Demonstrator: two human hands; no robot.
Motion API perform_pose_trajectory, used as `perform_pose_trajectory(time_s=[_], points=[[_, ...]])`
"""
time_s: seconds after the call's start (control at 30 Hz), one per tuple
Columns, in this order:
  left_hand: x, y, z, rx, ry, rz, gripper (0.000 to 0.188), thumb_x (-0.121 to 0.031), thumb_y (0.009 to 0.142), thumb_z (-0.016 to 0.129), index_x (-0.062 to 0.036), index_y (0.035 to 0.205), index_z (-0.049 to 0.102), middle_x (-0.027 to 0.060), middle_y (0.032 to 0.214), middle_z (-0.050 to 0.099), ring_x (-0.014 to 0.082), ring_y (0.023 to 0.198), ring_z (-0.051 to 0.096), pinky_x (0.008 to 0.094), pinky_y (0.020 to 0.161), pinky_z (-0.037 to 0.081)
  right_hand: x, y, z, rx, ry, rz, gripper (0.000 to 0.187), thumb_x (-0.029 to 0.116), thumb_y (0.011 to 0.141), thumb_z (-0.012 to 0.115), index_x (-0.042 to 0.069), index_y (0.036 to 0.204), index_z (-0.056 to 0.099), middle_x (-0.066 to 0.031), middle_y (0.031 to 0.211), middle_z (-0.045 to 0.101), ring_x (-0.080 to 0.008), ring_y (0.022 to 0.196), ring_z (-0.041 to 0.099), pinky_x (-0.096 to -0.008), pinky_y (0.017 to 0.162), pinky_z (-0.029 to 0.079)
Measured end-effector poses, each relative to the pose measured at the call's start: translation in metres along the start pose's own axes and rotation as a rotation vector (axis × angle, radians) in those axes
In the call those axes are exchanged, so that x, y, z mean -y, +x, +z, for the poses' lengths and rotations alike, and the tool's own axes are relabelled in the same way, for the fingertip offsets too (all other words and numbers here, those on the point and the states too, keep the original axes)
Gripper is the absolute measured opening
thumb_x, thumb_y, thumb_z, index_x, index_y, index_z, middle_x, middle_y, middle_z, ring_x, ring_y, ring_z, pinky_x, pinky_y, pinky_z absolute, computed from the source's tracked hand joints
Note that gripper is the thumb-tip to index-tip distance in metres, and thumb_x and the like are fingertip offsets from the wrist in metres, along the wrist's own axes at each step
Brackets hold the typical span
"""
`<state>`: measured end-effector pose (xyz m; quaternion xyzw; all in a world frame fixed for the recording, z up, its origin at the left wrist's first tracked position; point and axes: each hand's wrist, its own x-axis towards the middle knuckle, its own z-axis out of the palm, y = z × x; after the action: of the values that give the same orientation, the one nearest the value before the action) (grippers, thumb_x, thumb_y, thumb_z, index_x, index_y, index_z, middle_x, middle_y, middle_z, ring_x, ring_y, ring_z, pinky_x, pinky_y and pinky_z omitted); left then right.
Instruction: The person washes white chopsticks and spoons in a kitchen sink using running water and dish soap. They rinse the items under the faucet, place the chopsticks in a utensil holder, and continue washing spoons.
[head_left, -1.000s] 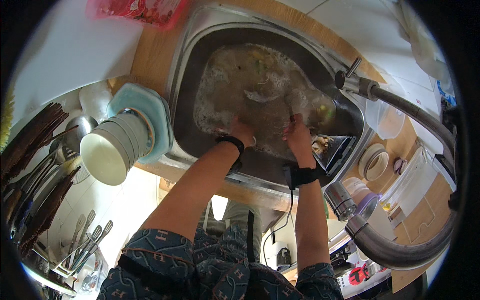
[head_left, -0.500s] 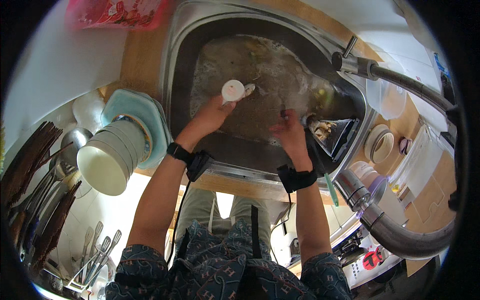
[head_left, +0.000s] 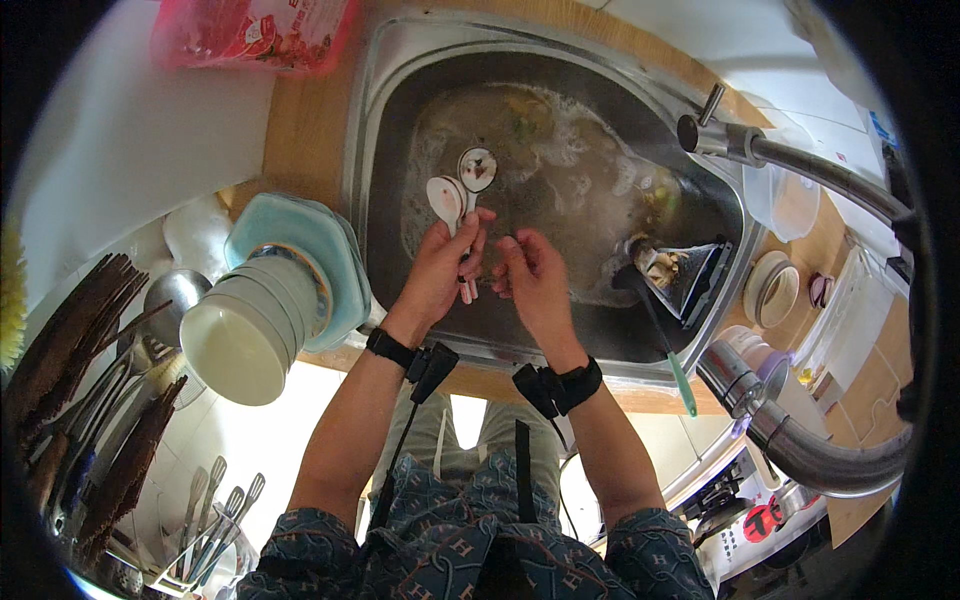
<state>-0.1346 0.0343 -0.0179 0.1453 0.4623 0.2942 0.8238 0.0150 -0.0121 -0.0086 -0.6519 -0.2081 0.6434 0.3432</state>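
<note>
- The left hand (head_left: 445, 262) clamps several white, oval-headed spoons (head_left: 444, 200) above cloudy brown water (head_left: 560, 215) in a dark, rounded metal sink (head_left: 388, 180).
- Right hand (head_left: 530, 272) nearby, fingers curled; I can't tell whether it grips anything.
- Cream round bowls (head_left: 235, 345), stacked outside, seem done; the spoons seem unfinished.

Light lettering is printed on a pink package (head_left: 255, 35) at the far left. Dark characters and a red round emblem (head_left: 762, 520) are borne by a white panel (head_left: 735, 548), near right. A pale letter is repeated across the dark shirt (head_left: 465, 550).
</note>
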Motion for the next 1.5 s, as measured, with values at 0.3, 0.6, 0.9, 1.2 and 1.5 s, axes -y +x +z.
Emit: perform_pose_trajectory(time_s=[0.3, 0.6, 0.9, 1.2, 1.5], points=[[0.016, 0.015, 0.019, 0.014, -0.023, -0.044, 0.03, -0.027, 0.109, 0.05, -0.0049, 0.126, 0.061, -0.0015, 0.091, 0.056, 0.0075, 0.069, 0.048, 0.0254, 0.062, 0.043, 0.027, -0.007, -0.046, -0.202, -0.309, -0.127, 0.018, 0.016, 0.109, 0.048, 0.005, 0.119, 0.056, -0.0051, 0.083, 0.066, -0.0101, 0.062, 0.057, -0.0259, 0.059, 0.048], [0.029, 0.005, 0.022, -0.184, 0.259, -0.074, 0.033, -0.036, 0.109, 0.052, -0.0052, 0.106, 0.064, -0.0037, 0.075, 0.057, 0.0057, 0.072, 0.053, 0.0271, 0.067, 0.045, 0.015, -0.011, -0.017, -0.057, -0.823, -0.33, 0.022, 0.018, 0.103, 0.058, -0.002, 0.099, 0.062, -0.0175, 0.077, 0.07, -0.0241, 0.068, 0.07, -0.0383, 0.06, 0.052], [0.019, -0.004, 0.008, -0.314, 0.67, 0.214, 0.034, -0.034, 0.109, 0.052, -0.0046, 0.095, 0.064, -0.0025, 0.079, 0.06, 0.0048, 0.066, 0.048, 0.0261, 0.056, 0.041, 0.015, -0.002, -0.008, 0.201, -0.548, -0.115, 0.027, 0.027, 0.101, 0.057, 0.002, 0.106, 0.066, -0.0233, 0.092, 0.07, -0.0453, 0.088, 0.067, -0.0498, 0.074, 0.053], [0.024, -0.004, 0.011, -0.28, 0.468, 0.089, 0.035, -0.033, 0.106, 0.057, 0.0016, 0.105, 0.064, 0.003, 0.081, 0.063, 0.0119, 0.069, 0.056, 0.0312, 0.061, 0.046, 0.008, 0.0, 0.012, -0.015, -0.509, -0.327, 0.026, 0.025, 0.105, 0.052, 0.0, 0.113, 0.055, -0.0306, 0.094, 0.066, -0.0508, 0.09, 0.065, -0.0537, 0.075, 0.052], [0.015, -0.022, -0.024, -0.384, 0.849, 0.172, 0.027, -0.023, 0.1, 0.064, -0.0003, 0.115, 0.062, 0.0138, 0.09, 0.072, 0.0258, 0.073, 0.069, 0.0392, 0.066, 0.053, -0.008, 0.02, -0.033, 0.394, -0.893, -0.367, 0.032, 0.018, 0.094, 0.062, 0.001, 0.121, 0.063, -0.0217, 0.102, 0.07, -0.0422, 0.104, 0.067, -0.0502, 0.083, 0.056]])
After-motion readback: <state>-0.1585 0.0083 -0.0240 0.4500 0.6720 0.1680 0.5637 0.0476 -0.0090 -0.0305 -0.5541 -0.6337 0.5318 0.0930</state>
